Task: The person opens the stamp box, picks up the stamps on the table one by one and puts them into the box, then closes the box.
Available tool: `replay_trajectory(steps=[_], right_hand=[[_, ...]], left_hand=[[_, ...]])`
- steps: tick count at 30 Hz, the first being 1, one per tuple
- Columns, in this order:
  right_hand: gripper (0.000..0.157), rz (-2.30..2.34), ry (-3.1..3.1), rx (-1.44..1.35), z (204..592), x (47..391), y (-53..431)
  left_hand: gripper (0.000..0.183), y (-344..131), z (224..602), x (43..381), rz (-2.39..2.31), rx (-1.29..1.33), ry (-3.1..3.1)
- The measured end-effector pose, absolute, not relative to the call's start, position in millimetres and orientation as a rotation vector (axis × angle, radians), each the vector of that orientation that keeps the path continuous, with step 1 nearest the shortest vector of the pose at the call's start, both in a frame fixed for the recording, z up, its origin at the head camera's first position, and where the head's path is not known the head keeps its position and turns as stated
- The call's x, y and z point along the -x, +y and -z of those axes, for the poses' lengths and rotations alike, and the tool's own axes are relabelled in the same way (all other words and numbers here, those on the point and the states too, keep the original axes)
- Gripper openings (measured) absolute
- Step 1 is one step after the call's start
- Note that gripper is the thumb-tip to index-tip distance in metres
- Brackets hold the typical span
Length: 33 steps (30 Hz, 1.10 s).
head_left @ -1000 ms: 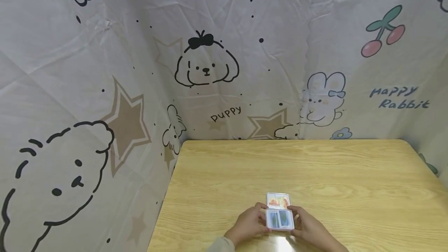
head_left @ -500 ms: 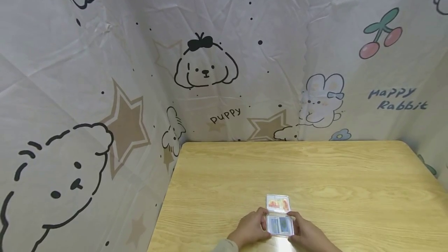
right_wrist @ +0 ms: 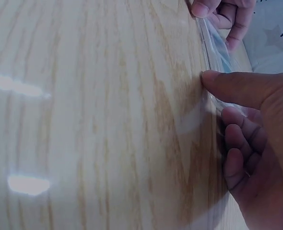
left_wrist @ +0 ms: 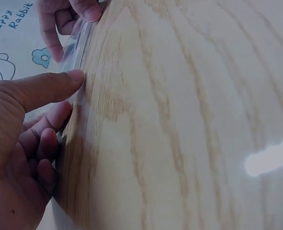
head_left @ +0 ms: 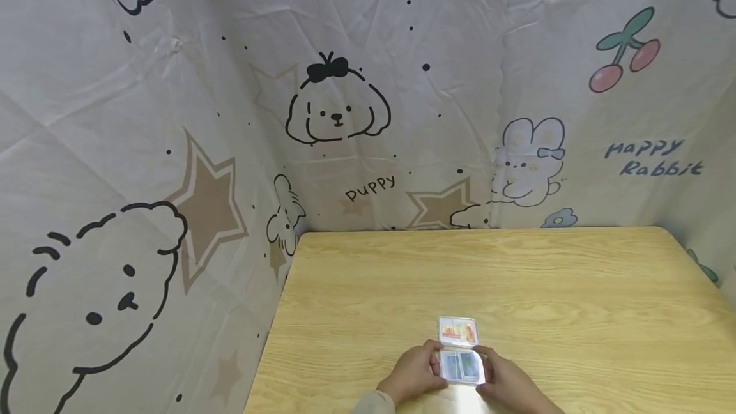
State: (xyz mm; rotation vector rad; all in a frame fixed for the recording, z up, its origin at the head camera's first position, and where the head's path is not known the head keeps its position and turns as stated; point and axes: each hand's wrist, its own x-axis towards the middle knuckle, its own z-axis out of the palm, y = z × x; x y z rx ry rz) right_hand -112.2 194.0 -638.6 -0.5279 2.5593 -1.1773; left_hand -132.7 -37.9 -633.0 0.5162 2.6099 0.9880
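A small clear plastic hinged case [head_left: 462, 367] lies unfolded near the front of the table in the head view. Its near half holds two blue picture pieces, the right one a little slanted. Red and orange pictures show in the far half, the lid [head_left: 457, 332]. My left hand [head_left: 411, 370] grips the near half's left side between thumb and fingers, and my right hand [head_left: 508, 383] grips its right side likewise. Seen edge-on in the wrist views, the case's clear rim [right_wrist: 209, 45] has both thumbs [left_wrist: 60, 86] on its near edge.
The wood-grain table [head_left: 552, 286] stretches away beyond the hands. A pale cloth curtain [head_left: 241, 82] with cartoon prints hangs along its back and sides. Bright light reflections [right_wrist: 29, 185] lie on the tabletop in front of the case.
The near half of the case has come slightly toward me, and both hands have shifted a little with it. Both hands keep their grip. The head view has moved slightly.
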Motion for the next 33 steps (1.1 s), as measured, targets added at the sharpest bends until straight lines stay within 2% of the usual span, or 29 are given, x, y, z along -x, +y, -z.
replay_trajectory(steps=[10, 17, 28, 33], right_hand=[[0.073, 1.245, 2.596, 0.547, 645.2, 111.2, 197.0], [0.075, 1.3, 2.55, 0.421, 646.7, 108.7, 202.2], [0.073, 1.365, 2.488, 0.207, 647.0, 107.9, 202.3], [0.064, 1.337, 2.507, 0.175, 645.4, 107.0, 201.0]], left_hand=[[0.067, -38.2, 627.6, 134.7, -0.95, -0.491, 2.578], [0.068, -44.3, 628.9, 131.8, -1.189, -0.438, 2.44], [0.056, -48.3, 634.8, 130.5, -1.431, -0.358, 2.301], [0.053, -48.7, 635.5, 131.1, -1.454, -0.338, 2.324]])
